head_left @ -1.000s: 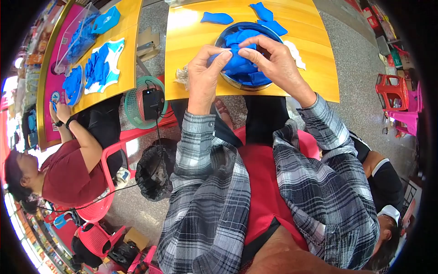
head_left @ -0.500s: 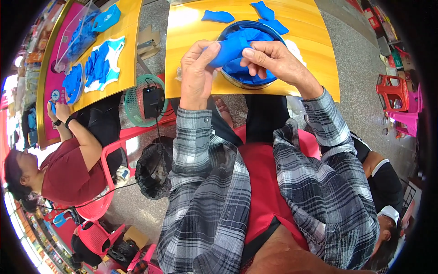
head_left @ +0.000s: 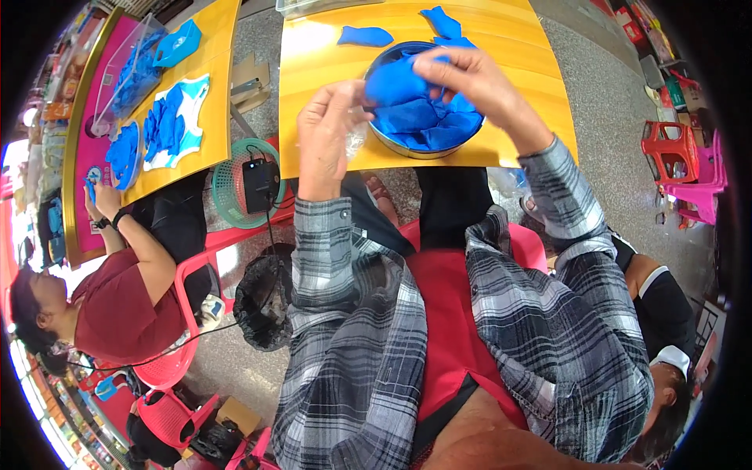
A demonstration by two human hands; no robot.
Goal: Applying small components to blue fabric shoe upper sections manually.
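here, right hand (head_left: pixel 484 88) closed on 1 blue piece (head_left: pixel 393 83) above a round container (head_left: pixel 425 153), left hand (head_left: pixel 324 130) loosely curled, hold unclear

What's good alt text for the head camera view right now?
A person's right hand holds a blurred blue piece above a round container of blue scraps on a yellow table, the left hand close to that piece. Fish-shaped cutouts lie beyond the container; at left, a co-worker sits at another table.
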